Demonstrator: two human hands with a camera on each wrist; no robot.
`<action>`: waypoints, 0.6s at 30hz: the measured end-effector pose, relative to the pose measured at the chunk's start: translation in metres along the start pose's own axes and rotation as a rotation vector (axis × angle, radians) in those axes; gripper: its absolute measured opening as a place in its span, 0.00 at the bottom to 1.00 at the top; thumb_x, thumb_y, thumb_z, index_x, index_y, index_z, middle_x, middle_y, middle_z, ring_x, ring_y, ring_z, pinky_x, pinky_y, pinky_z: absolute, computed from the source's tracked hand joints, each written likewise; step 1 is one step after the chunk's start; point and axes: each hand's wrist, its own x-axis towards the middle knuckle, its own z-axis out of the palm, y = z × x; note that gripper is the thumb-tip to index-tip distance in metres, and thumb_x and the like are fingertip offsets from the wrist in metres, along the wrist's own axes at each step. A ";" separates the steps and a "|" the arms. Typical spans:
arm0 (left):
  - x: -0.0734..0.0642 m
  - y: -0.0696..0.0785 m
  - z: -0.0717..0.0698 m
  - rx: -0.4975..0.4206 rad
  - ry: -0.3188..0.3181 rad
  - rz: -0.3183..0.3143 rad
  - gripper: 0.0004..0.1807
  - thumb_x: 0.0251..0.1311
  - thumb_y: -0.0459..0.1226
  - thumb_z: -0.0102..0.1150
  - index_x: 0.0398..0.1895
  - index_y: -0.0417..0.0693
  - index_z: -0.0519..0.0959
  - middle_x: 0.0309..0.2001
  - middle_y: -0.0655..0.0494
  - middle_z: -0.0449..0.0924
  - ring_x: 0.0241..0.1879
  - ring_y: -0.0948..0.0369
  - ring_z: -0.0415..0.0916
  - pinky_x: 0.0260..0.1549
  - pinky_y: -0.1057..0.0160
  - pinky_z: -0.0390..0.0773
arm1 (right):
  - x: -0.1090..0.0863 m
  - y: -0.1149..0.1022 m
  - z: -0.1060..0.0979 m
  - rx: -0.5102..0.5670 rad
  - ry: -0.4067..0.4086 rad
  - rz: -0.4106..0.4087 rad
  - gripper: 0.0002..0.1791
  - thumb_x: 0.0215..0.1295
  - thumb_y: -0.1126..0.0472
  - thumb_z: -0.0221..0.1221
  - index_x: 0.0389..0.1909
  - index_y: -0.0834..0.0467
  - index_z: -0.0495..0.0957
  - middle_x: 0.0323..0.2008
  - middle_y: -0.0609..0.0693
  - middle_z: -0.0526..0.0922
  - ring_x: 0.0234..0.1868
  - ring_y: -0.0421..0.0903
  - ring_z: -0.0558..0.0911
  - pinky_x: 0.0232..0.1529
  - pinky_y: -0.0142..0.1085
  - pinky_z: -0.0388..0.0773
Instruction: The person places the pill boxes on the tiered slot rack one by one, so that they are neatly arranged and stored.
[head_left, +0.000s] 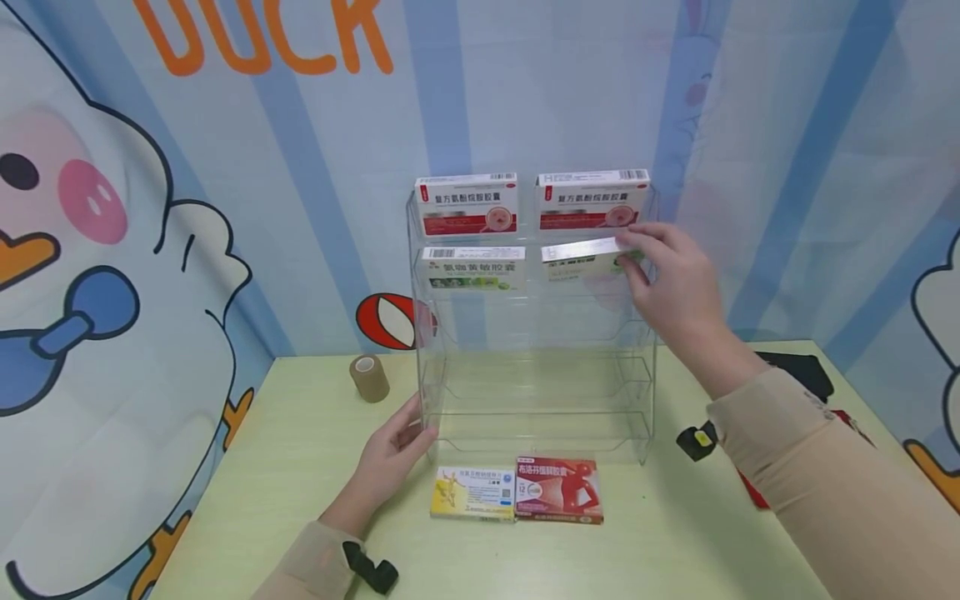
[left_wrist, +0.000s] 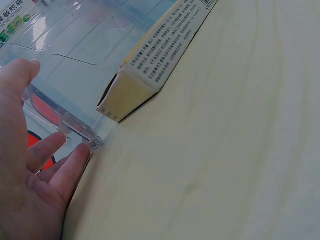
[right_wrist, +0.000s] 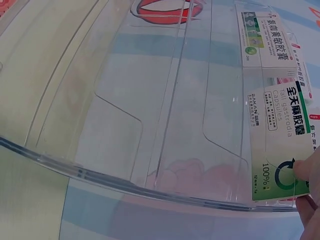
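My right hand (head_left: 678,283) pinches the right end of a green-and-white medicine box (head_left: 581,258) between thumb and fingers. In the right wrist view this box (right_wrist: 281,142) reads "Tall gastrodia Capsules" and leans on the second tier of a clear acrylic display rack (head_left: 540,425). Down at the rack's lower left corner, my left hand (head_left: 390,450) holds the side panel, thumb on one side and fingers on the other. Another green-and-white box (head_left: 474,268) stands left of the held one. Two red-and-white boxes (head_left: 467,204) fill the top tier.
Flat on the table before the rack lie a yellow-and-white box (head_left: 472,493) and a red box (head_left: 558,490), side by side. A brown tape roll (head_left: 369,378) stands at the left. A black item (head_left: 798,373) lies behind the right forearm. A cartoon-printed curtain (head_left: 315,167) hangs behind.
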 end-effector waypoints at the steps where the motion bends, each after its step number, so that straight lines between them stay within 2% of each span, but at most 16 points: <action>1: 0.000 0.000 0.000 0.002 0.002 -0.004 0.38 0.79 0.45 0.66 0.87 0.68 0.64 0.84 0.54 0.70 0.77 0.44 0.77 0.73 0.49 0.82 | 0.000 -0.001 0.000 -0.006 0.000 0.002 0.16 0.74 0.68 0.68 0.60 0.62 0.88 0.63 0.61 0.87 0.65 0.63 0.84 0.67 0.60 0.85; 5: 0.002 -0.002 0.001 0.004 0.005 -0.006 0.38 0.79 0.45 0.66 0.87 0.69 0.64 0.84 0.56 0.69 0.76 0.45 0.78 0.74 0.50 0.81 | -0.001 0.000 0.003 -0.051 -0.015 0.017 0.15 0.75 0.67 0.68 0.59 0.63 0.88 0.65 0.61 0.87 0.67 0.63 0.82 0.69 0.60 0.83; 10: 0.002 -0.003 0.002 -0.002 0.002 -0.001 0.38 0.79 0.46 0.66 0.87 0.68 0.64 0.85 0.57 0.68 0.77 0.45 0.78 0.73 0.52 0.82 | -0.006 0.002 0.008 -0.084 -0.014 -0.010 0.12 0.74 0.68 0.68 0.55 0.65 0.89 0.64 0.62 0.87 0.67 0.63 0.81 0.70 0.60 0.82; 18: 0.001 -0.003 0.002 0.002 0.008 0.004 0.37 0.79 0.47 0.65 0.87 0.70 0.64 0.84 0.58 0.69 0.77 0.46 0.77 0.73 0.52 0.82 | -0.017 0.003 0.011 -0.026 0.034 -0.033 0.13 0.73 0.69 0.68 0.55 0.65 0.88 0.61 0.62 0.88 0.66 0.63 0.82 0.70 0.60 0.82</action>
